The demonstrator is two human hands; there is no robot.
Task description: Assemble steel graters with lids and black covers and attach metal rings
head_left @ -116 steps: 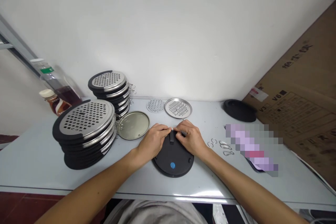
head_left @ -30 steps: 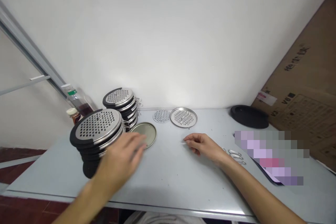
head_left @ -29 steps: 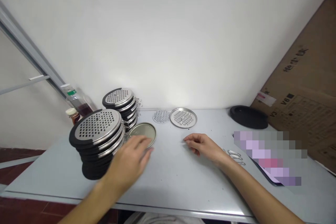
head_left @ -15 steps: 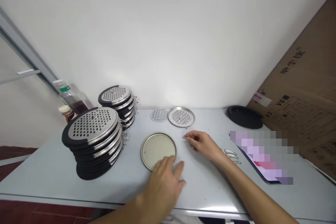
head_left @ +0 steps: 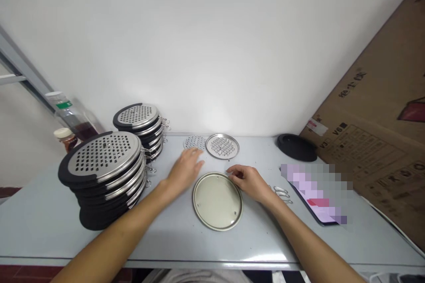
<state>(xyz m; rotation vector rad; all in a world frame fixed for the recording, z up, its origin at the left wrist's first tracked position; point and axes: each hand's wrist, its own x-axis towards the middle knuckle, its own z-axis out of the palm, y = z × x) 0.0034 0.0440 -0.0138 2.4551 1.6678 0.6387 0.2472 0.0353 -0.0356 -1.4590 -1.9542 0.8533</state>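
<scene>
A shallow round metal plate [head_left: 217, 203] with a raised rim lies flat on the table in front of me, small holes near its edge. My right hand [head_left: 249, 181] rests at its upper right rim, fingers curled and thumb close to the index finger; whether anything is between them is hidden. Beyond the plate, my left hand [head_left: 186, 168] reaches out with fingers apart. Its fingertips are at the near edge of a flat perforated metal disc [head_left: 195, 141], partly covering it. Beside that disc lies a rimmed round grater plate [head_left: 222, 147].
Two stacks of black-edged round graters [head_left: 106, 154] [head_left: 137, 117] with wire loops stand at left, bottles [head_left: 71, 117] behind them. At right are wire loops [head_left: 282, 192], a blurred phone-like slab [head_left: 312, 196], a black round piece [head_left: 296, 147] and a cardboard box [head_left: 372, 119].
My left hand has left the metal plate and moved forward to the perforated disc. The plate now sits nearer my right hand, with its holes visible. The view has shifted slightly right.
</scene>
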